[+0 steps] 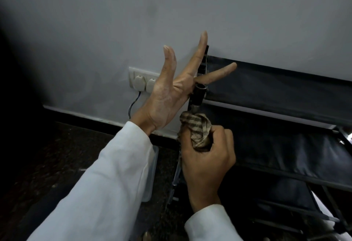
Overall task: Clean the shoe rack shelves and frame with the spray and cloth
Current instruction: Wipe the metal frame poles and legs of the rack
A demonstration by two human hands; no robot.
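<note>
Sleeved right hand [207, 166] grips cloth [198, 128] on rack post [199, 96]; left hand [167, 96] splayed before grey wall [95, 21]

The person wears a white top with long sleeves. The left sleeve [106, 189] is wide and loose, with soft folds along the arm, and it ends at the wrist. The right sleeve [209, 223] is the same white, and its cuff sits round the wrist too. The left hand [167, 97] and the right hand [207, 164] are bare. Fine lines cross the left palm.
</note>
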